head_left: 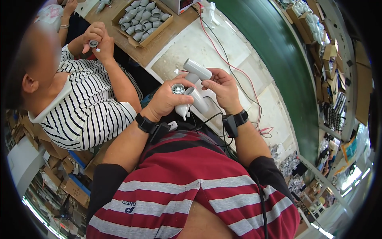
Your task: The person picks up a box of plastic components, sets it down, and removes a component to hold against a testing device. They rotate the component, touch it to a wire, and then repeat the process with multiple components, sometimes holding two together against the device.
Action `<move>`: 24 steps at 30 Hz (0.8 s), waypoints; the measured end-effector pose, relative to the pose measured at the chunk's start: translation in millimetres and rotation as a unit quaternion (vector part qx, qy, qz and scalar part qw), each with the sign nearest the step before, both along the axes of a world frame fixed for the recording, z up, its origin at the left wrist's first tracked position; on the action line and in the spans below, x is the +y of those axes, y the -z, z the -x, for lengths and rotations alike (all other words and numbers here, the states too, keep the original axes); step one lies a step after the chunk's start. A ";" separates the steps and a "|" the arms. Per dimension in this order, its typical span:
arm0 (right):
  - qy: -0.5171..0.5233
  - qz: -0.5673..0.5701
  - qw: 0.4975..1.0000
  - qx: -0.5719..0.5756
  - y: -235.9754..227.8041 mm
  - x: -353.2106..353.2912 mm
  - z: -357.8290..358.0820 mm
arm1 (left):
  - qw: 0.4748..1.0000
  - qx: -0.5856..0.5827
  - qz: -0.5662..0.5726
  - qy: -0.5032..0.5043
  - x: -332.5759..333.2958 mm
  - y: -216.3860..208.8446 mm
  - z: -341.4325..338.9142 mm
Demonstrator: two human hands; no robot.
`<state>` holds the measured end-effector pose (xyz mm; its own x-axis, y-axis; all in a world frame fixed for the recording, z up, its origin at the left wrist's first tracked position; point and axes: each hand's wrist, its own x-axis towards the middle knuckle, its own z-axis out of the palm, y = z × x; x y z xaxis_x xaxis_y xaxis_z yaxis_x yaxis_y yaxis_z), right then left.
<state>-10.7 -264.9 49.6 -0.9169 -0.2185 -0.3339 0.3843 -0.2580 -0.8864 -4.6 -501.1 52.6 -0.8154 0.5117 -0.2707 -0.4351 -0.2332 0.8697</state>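
My left hand [169, 97] is closed round a small white unit [178, 89] with a round, finned silver end. Its thumb also presses against a light grey open-ended tube [199, 101] standing to its right. My right hand [223, 88] pinches the right end of a second smooth grey tube [197, 69], tilted just above the first. A further grey piece, partly hidden, shows between the tubes. Thin wires with a small white connector [176, 71] stick out beside the left fingers. Below that hand is a white pointed part [183, 110], partly hidden.
The pale worktop [246, 67] borders a green conveyor belt [274, 51]. Red and black cables [238, 68] cross it. A cardboard box [167, 24] of grey elbow pieces stands at the far left. A co-worker in a striped shirt [87, 103] holds a small grey part [93, 43].
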 end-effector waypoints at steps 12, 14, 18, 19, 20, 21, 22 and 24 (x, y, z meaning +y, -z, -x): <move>0.008 -0.236 0.957 0.171 -30.7 -20.7 0.9 | 0.985 -0.097 -0.134 0.055 -4.9 24.7 -6.6; -0.011 -0.277 0.937 0.212 -39.2 -23.1 2.2 | 0.986 -0.088 -0.128 0.061 -3.7 23.6 -4.0; -0.022 -0.330 0.921 0.207 -47.0 -31.4 1.9 | 0.980 -0.116 -0.151 0.065 -2.8 23.9 -4.6; -0.023 -0.333 0.922 0.198 -47.3 -32.2 2.9 | 0.976 -0.131 -0.164 0.064 -3.0 24.2 -5.0; -0.023 -0.336 0.923 0.188 -48.2 -32.9 4.0 | 0.976 -0.132 -0.163 0.064 -3.4 23.8 -4.1; -0.024 -0.340 0.923 0.177 -48.2 -33.8 4.9 | 0.967 -0.156 -0.190 0.070 -4.1 23.6 -3.1; -0.024 -0.339 0.924 0.177 -47.6 -34.2 5.8 | 0.957 -0.179 -0.216 0.076 -5.0 23.5 -2.2; -0.040 -0.333 0.920 0.201 -46.1 -33.5 8.2 | 0.946 -0.203 -0.240 0.080 -7.9 23.4 -1.5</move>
